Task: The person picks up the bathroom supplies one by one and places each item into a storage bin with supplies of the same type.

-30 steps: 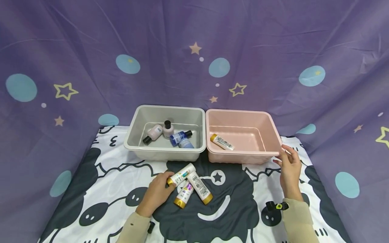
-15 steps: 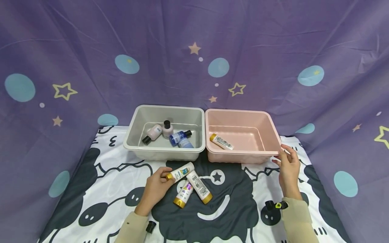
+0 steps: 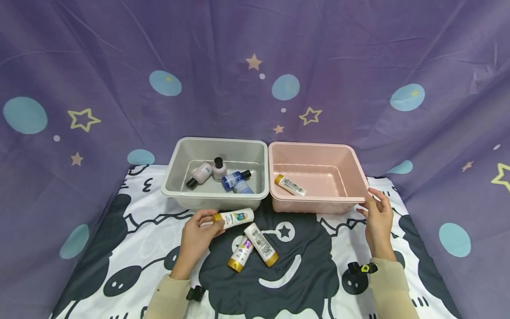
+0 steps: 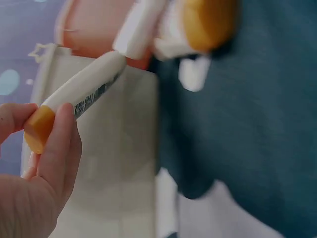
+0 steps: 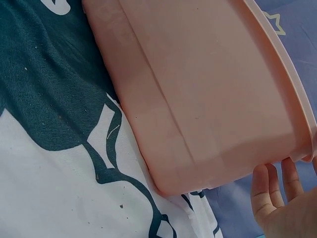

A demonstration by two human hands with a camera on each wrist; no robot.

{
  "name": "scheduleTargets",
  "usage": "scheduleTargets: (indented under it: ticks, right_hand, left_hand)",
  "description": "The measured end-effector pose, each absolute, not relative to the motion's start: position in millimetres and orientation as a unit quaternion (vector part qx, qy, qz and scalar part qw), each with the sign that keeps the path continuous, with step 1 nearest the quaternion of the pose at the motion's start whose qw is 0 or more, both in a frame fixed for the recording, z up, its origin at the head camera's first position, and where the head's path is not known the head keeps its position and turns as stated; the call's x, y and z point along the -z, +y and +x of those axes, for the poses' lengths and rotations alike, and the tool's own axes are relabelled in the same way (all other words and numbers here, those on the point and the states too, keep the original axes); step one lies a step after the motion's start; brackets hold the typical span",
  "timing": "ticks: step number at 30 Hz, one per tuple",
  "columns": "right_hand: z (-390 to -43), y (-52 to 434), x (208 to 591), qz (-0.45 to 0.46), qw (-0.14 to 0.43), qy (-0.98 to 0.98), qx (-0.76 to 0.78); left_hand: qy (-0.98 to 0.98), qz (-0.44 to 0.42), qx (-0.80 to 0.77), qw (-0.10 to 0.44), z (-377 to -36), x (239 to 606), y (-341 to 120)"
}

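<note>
My left hand (image 3: 198, 239) pinches a white squeeze tube (image 3: 239, 217) by its gold cap end, with fingers and thumb on either side. The tube lies nearly level in front of the grey bin, printed side showing in the head view and a barcode in the left wrist view. Below it on the cloth are two more white tubes with gold caps, a barcoded tube (image 3: 260, 244) overlapping a purple-printed tube (image 3: 241, 255). My right hand (image 3: 378, 221) holds the front right corner of the pink bin (image 3: 311, 204), fingertips at the rim and side wall (image 5: 277, 168).
The grey bin (image 3: 219, 203) stands beside the pink one, holding several small bottles, among them a pale pink bottle (image 3: 204, 173) and a blue bottle (image 3: 233, 180). One small tube (image 3: 292, 187) lies in the pink bin. A purple curtain (image 3: 223, 66) hangs behind.
My left hand has lifted the tube off the pile and moved it up towards the grey bin, turning it nearly level. My right hand stays at the pink bin's corner.
</note>
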State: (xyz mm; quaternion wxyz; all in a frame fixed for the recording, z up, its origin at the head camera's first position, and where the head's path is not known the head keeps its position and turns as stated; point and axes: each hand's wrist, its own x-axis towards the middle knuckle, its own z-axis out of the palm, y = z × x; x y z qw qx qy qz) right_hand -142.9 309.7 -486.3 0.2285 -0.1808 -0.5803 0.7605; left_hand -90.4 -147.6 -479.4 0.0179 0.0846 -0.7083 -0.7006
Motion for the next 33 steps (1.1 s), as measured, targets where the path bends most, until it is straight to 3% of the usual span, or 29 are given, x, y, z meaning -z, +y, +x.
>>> scheduleTargets:
  ticks: [17, 33]
  right_hand:
    - [-145.9, 312.1, 487.3, -0.175, 0.231, -0.584, -0.758]
    - [-147.1, 311.2, 492.5, -0.173, 0.234, -0.592, -0.751]
  left_hand:
    - [-0.656, -0.035, 0.754, -0.016, -133.3, 407.6, -103.9]
    - [-0.664, -0.092, 0.74, -0.054, -248.6, 353.5, -13.0]
